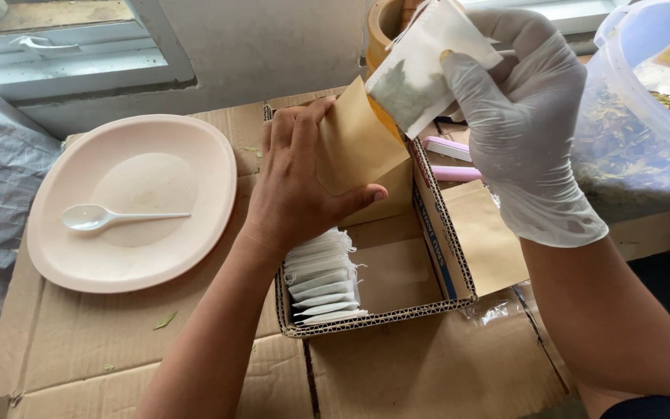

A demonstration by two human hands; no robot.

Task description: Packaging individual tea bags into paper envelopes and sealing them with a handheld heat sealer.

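Observation:
My bare left hand (292, 182) holds a small brown paper pouch (358, 143) upright above a shallow cardboard box (385, 314). My right hand (525, 124), in a white glove, pinches a white filter bag (420, 66) with dark leaves inside, its lower corner at the pouch's top edge. A row of white filled bags (323, 283) stands on edge in the box's left side, just under my left wrist.
A pale oval plate (195, 167) with a white plastic spoon (94, 217) lies at left on flattened cardboard. A clear plastic tub (630, 147) of dried leaves stands at right. Another brown pouch (486, 237) and pink objects (447, 147) lie beside the box.

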